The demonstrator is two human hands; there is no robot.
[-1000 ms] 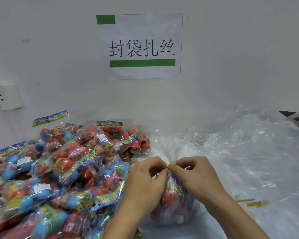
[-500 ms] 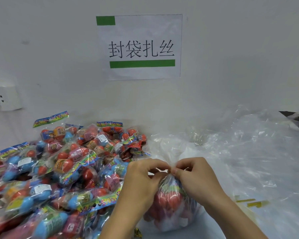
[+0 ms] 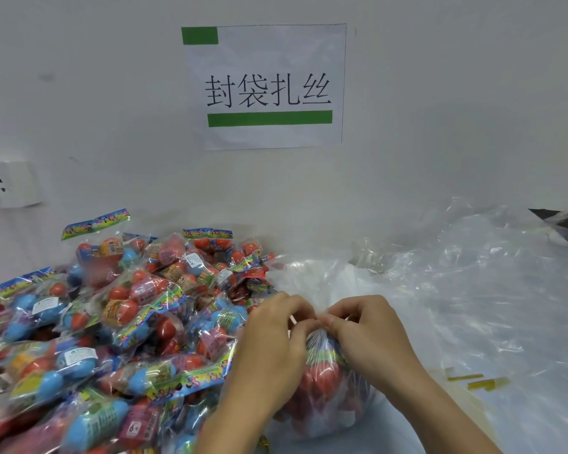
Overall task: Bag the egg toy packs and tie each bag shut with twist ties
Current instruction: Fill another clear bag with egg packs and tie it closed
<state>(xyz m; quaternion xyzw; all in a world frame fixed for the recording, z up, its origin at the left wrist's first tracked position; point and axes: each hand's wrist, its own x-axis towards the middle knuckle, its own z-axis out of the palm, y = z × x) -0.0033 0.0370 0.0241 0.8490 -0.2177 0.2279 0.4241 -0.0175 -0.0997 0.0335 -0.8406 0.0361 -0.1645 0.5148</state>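
Observation:
A clear plastic bag [image 3: 325, 401] filled with red and blue egg toy packs stands on the table in front of me. Its neck is gathered between my hands. My left hand [image 3: 273, 342] and my right hand [image 3: 371, 335] both pinch the gathered neck, fingertips meeting at the twist tie [image 3: 318, 321], which is mostly hidden under my fingers. The bag's loose top [image 3: 295, 276] fans out above my hands. A big pile of egg toy packs [image 3: 112, 322] fills the left side of the table.
Crumpled clear plastic bags [image 3: 473, 290] cover the right side of the table. Gold twist ties [image 3: 473, 381] lie under the plastic at the right. A paper sign [image 3: 266, 86] hangs on the white wall, and a power socket [image 3: 10, 183] sits at the far left.
My fingertips have turned at the bag's neck and closed tighter together. The bag's loose top has spread wider to the left. The bag itself stays in place.

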